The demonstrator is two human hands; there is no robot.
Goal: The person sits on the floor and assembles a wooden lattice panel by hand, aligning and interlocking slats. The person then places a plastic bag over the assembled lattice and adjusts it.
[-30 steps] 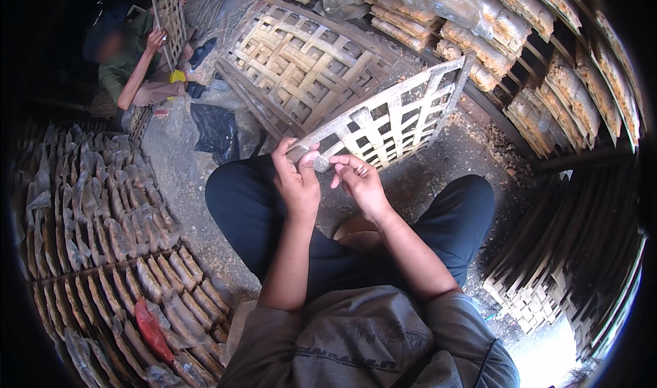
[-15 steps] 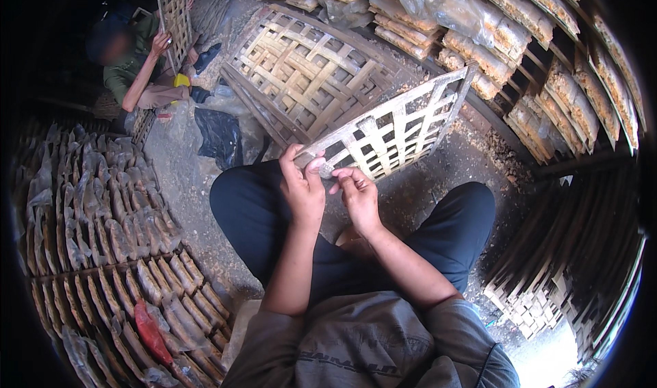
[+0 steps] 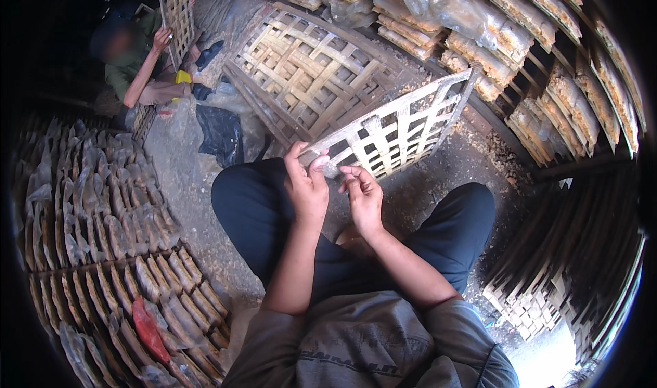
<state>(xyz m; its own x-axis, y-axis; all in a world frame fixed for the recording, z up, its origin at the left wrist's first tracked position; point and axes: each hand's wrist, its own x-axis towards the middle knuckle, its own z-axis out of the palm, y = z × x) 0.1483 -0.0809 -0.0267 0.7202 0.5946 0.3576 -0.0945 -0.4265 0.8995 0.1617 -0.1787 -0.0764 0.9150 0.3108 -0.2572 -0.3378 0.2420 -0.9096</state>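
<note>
Over my lap, a woven bamboo lattice tray [image 3: 400,133] with a pale wooden frame stands tilted on its edge. My left hand [image 3: 306,186] grips its near corner, fingers over the frame and thumb on the inner side. Close beside that corner, my right hand [image 3: 363,200] has its thumb and fingertips pinched together. Whatever lies between them is too small to make out. Behind the held tray, more lattice trays [image 3: 311,73] lie in a stack on the floor.
A co-worker [image 3: 130,66] sits at the far left, holding up another lattice tray [image 3: 176,18]. Racks of filled slabs [image 3: 102,203] line the left, with a red plastic piece [image 3: 150,330]. Loaded shelves [image 3: 499,39] rise at the far right. Black plastic [image 3: 220,135] lies on the floor.
My right hand has shifted very slightly right, its fingertips a little farther from the tray's corner. My left hand keeps its grip, and the tray has barely moved.
</note>
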